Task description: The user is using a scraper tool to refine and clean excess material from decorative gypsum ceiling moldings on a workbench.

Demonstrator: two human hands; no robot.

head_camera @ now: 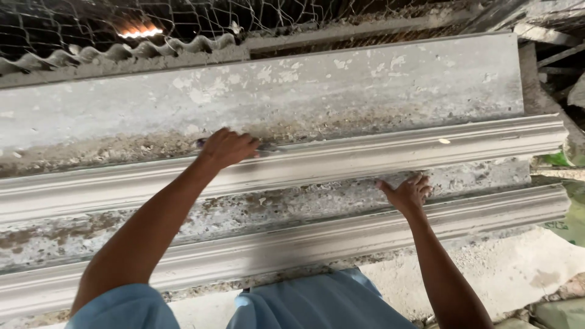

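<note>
Two long grey moulded cement strips run across the view, an upper strip (365,159) and a lower strip (304,244). My left hand (226,146) is closed on a small flat metal tool (270,148) and rests on the top edge of the upper strip. My right hand (408,192) lies open with fingers spread on the rough slab (292,204) between the two strips, just under the upper strip's edge. Both forearms reach up from the bottom of the view.
Behind the strips lies a wide, flat concrete bed (304,91) with white patches and grit. Corrugated sheeting (109,55) and wire mesh (201,18) stand at the back. Green bags (570,207) sit at the right, with pale ground (506,274) below.
</note>
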